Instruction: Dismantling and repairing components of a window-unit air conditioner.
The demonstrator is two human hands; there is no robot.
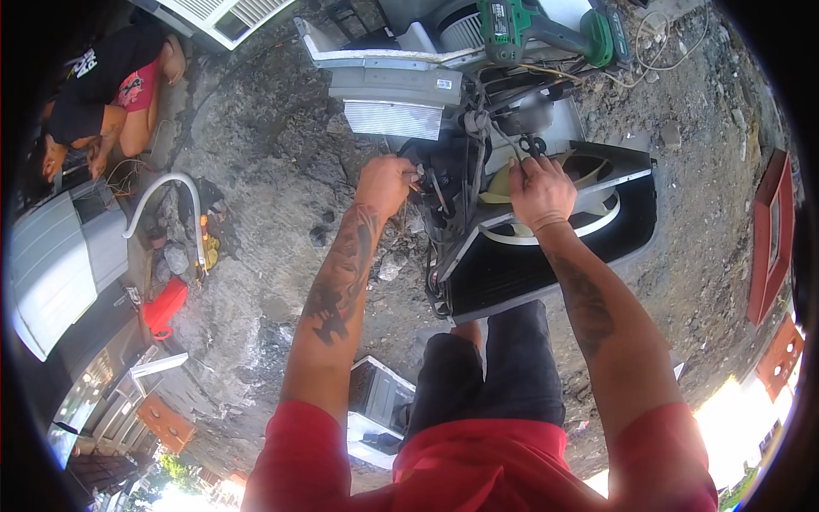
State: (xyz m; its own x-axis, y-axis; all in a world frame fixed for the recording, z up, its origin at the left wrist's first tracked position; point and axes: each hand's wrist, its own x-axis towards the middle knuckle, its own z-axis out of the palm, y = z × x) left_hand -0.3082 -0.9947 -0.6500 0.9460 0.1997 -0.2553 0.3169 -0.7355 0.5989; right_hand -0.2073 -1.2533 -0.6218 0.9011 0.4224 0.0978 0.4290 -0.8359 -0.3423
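A partly dismantled air conditioner stands in front of me, with a silver finned coil (394,118) on its far side. My left hand (386,185) is closed, thumb and finger pinched at the dark tubing and parts (439,192) in the middle; what they hold is too small to name. My right hand (543,192) is closed above the fan opening, its fingertips at a black looped piece (532,145) that I cannot make out. Below that hand, a white fan ring (589,224) sits in the black shroud (546,273). Pale yellowish fan blades (497,186) show beside it.
A green cordless drill (546,34) lies on the unit's far end. At the left, another person (115,94) crouches by a white casing (55,264). A grey hose (175,181) and red container (165,307) lie on rough ground. A red frame (770,239) stands right.
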